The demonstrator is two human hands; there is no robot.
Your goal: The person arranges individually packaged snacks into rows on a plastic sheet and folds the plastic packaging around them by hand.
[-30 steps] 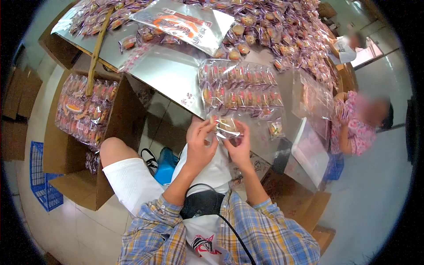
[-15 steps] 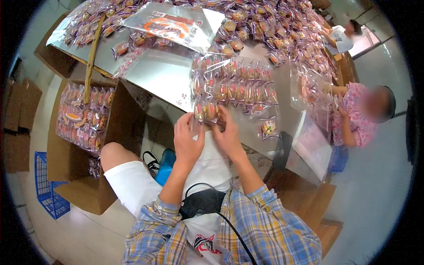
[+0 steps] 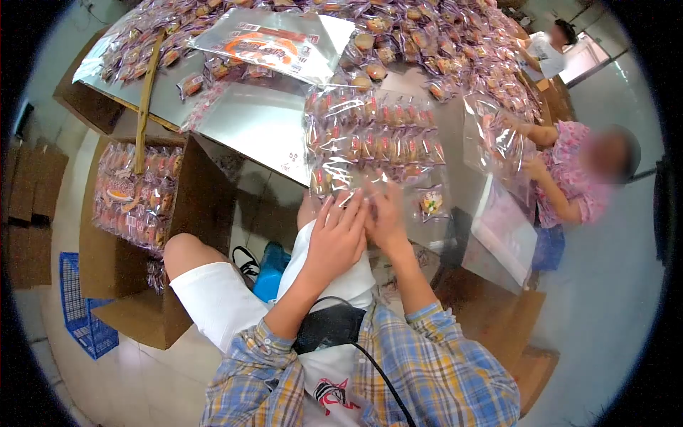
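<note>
In the head view, rows of small wrapped pastries [image 3: 384,148] lie in front of me on the table, with clear film glinting over at least the left part. My left hand [image 3: 336,238] rests at the near edge of these rows, its fingers stretched out side by side against the film. Close on its right, my right hand [image 3: 386,222] is at the same edge, its fingers smeared by motion. Whether it grips anything is unclear. A single wrapped pastry [image 3: 431,203] lies just right of the rows.
A large pile of wrapped pastries [image 3: 455,43] covers the table's far side. A printed clear bag [image 3: 274,48] lies before it. At left, a carton [image 3: 203,213] holds a filled bag [image 3: 135,192]; a wooden stick [image 3: 148,99] reaches over it. A co-worker [image 3: 580,171] handles a clear bag at right.
My left hand has moved right and flattened, leaving the front left corner of the rows. My right hand has shifted slightly right. The co-worker's hands and bag have moved.
</note>
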